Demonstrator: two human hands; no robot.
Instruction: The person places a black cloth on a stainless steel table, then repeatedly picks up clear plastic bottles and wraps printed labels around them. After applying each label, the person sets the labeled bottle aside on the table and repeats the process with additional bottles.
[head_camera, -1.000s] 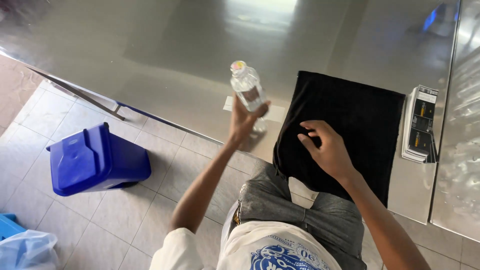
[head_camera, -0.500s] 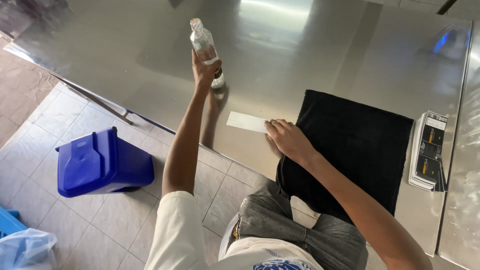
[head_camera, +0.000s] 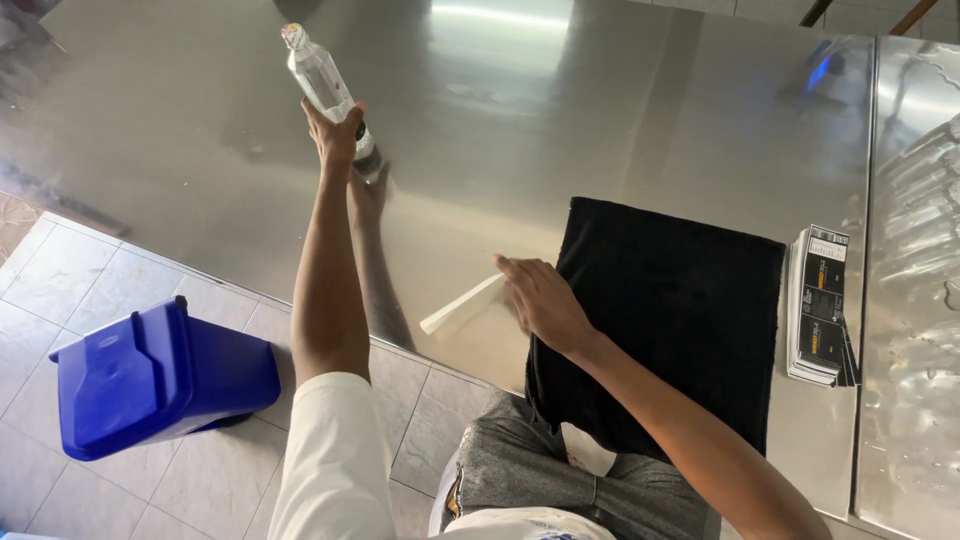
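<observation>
My left hand (head_camera: 335, 135) is stretched far out over the steel table (head_camera: 560, 110), fingers closed round the lower body of a clear plastic bottle (head_camera: 322, 85). Bottle is tilted, cap end pointing up-left, base near the tabletop; can't tell if it touches. My right hand (head_camera: 545, 300) is near the table's front edge, pinching a flat white card (head_camera: 463, 306) at its right end; the card's angled, its left end sticking out toward the edge. Black cloth (head_camera: 665, 320) lies just right of that hand, draped over the table edge onto my lap; my wrist overlaps its left border. Stack of printed leaflets (head_camera: 820, 305) further right, just beside the cloth, near the seam to the next steel surface. Blue plastic bin (head_camera: 150, 375) on the tiled floor, lower left, well apart from both hands. Nothing sits between the bottle and the card.
</observation>
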